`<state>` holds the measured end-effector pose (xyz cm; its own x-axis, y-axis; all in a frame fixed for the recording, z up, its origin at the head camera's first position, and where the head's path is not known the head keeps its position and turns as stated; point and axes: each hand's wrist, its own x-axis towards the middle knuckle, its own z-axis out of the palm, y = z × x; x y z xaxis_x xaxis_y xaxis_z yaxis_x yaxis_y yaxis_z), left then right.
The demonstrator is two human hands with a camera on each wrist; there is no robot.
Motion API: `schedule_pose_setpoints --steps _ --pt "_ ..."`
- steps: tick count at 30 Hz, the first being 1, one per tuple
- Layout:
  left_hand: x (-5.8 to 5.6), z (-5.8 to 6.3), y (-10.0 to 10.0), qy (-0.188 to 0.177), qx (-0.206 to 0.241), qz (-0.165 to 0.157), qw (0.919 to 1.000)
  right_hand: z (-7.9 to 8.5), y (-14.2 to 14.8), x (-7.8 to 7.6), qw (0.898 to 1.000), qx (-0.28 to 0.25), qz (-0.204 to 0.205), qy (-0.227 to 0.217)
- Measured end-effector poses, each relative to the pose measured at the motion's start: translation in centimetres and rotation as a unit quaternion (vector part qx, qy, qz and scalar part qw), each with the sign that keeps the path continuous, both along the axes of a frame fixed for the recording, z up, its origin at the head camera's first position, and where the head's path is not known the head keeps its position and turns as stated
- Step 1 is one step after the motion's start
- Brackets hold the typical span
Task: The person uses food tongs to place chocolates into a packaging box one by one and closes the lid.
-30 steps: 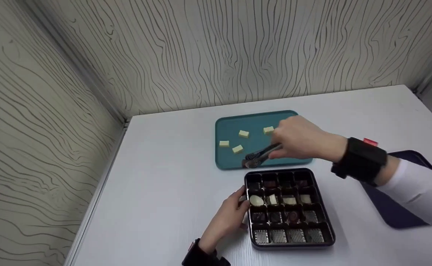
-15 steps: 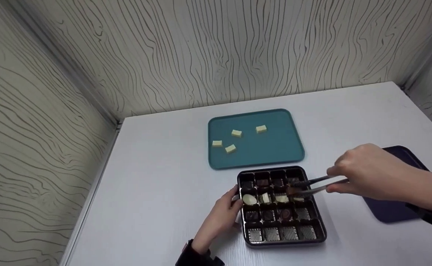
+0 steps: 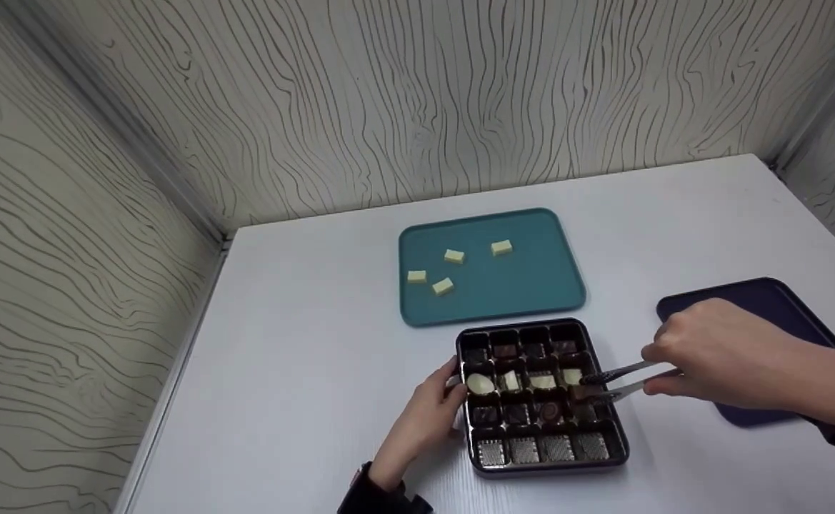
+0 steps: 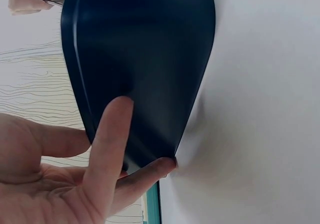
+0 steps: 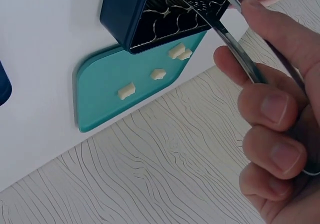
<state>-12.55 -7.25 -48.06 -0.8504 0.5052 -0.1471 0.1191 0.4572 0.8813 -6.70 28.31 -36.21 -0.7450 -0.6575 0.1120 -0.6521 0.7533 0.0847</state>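
Note:
A dark blue box [image 3: 621, 461] with a divided insert stands on the table. White chocolates [image 3: 542, 382] fill its second row; dark chocolates [image 3: 505, 350] lie in the rows before and behind. My left hand [image 3: 424, 421] holds its left side, thumb at the rim, other fingers [image 4: 112, 149] against the outer wall. My right hand [image 3: 724, 350] grips metal tongs [image 3: 631, 389], whose ends reach over the right rim. Between those ends is a brown chocolate [image 3: 580, 392], low over the third row's rightmost compartment and partly hidden by the tongs.
Behind the box lies a teal tray [image 3: 531, 278] with several small white blocks [image 3: 454, 255] on it. A navy tray [image 3: 760, 296] lies at the right, partly under the right forearm. Wood-patterned panels [image 3: 360, 93] border the table at the back and sides.
My right hand carried the brown chocolate in the tongs from the teal tray's front edge to the box's right side, then slightly lower toward the third row. The left hand stays at the box.

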Motion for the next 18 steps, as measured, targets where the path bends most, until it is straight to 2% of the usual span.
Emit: schedule_pose_setpoints --steps 5,18 --pt "0.0 0.0 0.0 0.010 -0.006 0.000 0.9999 0.0 -0.4 -0.2 1.000 0.014 0.004 -0.017" --pt "-0.1 -0.2 0.1 0.011 -0.006 0.002 0.9999 -0.4 -1.8 -0.5 0.999 0.043 0.016 -0.014"
